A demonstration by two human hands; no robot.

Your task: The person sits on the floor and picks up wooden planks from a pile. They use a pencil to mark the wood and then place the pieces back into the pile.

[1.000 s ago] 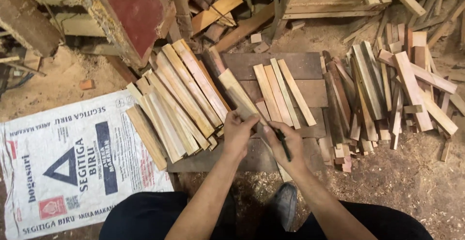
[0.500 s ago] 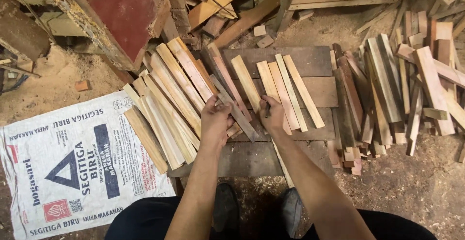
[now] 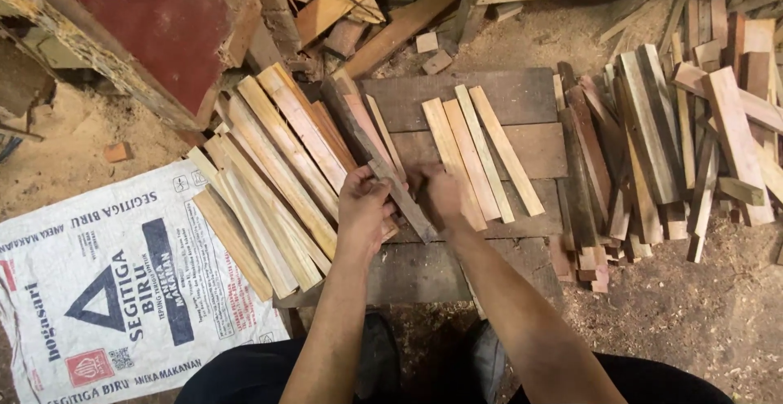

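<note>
My left hand and my right hand both grip a long dark wooden strip that lies slanted on a dark wooden board. The strip runs from upper left down to between my hands. To the left of it lies a pile of pale wooden slats, fanned out. Just right of my right hand, three pale slats lie side by side on the board.
A white printed sack lies flat on the sawdust at lower left. A heap of mixed offcuts fills the right side. A red-painted panel and scrap planks stand at the back. My feet are under the board's near edge.
Both hands have moved left across the board with the dark strip, from near the three pale slats to the edge of the slat pile. The view has shifted slightly.
</note>
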